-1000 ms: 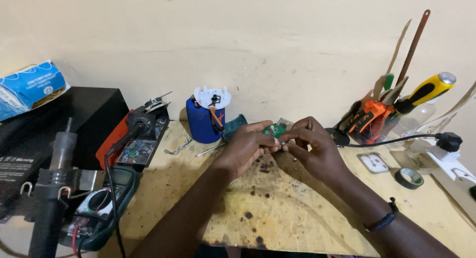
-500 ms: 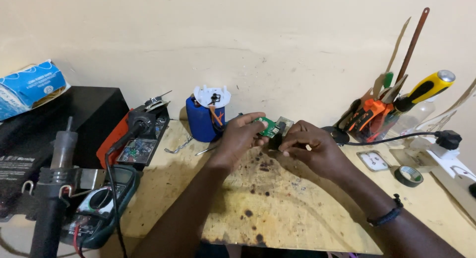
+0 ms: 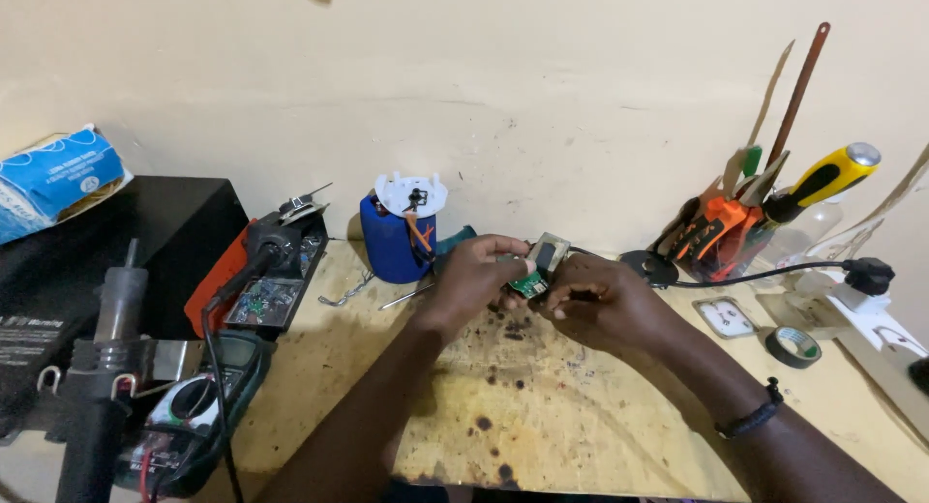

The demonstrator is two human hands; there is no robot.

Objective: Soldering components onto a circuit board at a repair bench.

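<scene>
Head view shows the small green circuit board held between my two hands above the stained wooden bench, just right of the blue cylindrical part. A boxy grey component stands on the board's far end.

Change since one second ago: the board lay low and mostly covered between my closed hands; half a second ago it tipped up; now it sits higher, with the grey component exposed and turned toward the wall. I judge this to mean the board has been re-oriented for a closer look at that end.

Left hand: fingers curled narrow, thumb and fingertips pinching the board's near-left edge. Right hand: fingers closed narrow on the board's right side, just under the grey component; the exact contact points are hidden behind the knuckles. A dark band sits on the right wrist.

Positions relative to the blue cylindrical part:
- On top of it: a white plastic cap with orange wires.
- Left, near: a soldering-iron stand with a red-edged tray.
- Further left and toward me: a multimeter and a hot-air handle.
- Far left: a black box bearing a blue tissue pack.
- Well to the right, past my hands: a tool holder with a yellow-handled screwdriver, a roll of tape and a black plug.
</scene>
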